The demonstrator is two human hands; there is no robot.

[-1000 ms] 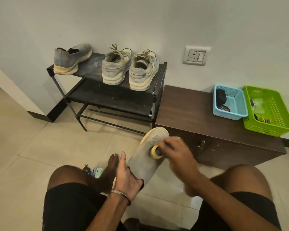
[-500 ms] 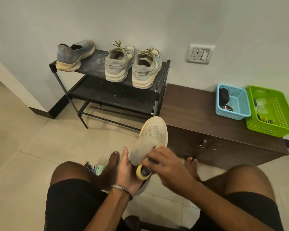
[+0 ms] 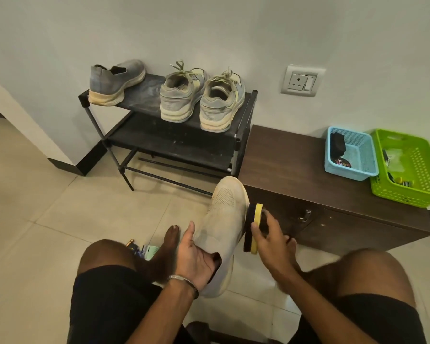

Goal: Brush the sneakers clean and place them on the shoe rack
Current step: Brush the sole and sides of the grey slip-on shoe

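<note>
My left hand (image 3: 196, 259) grips a grey knit sneaker (image 3: 224, 219) by its heel opening, toe pointing away from me. A yellow-backed brush (image 3: 253, 227) sits in my right hand (image 3: 271, 237), its dark bristles against the sneaker's right side. The black shoe rack (image 3: 243, 115) stands against the wall. Its top shelf carries a matching grey sneaker (image 3: 114, 80) at the left and a laced pair of grey sneakers (image 3: 201, 98) at the right.
A low dark wooden cabinet (image 3: 296, 170) stands right of the rack, with a blue basket (image 3: 350, 155) and a green basket (image 3: 412, 167) on top. Small items (image 3: 142, 249) lie on the tiled floor by my left knee. My bare feet rest on the floor.
My right hand moved the brush from the top of the sneaker to its right side. The sneaker has tilted slightly, toe a bit higher.
</note>
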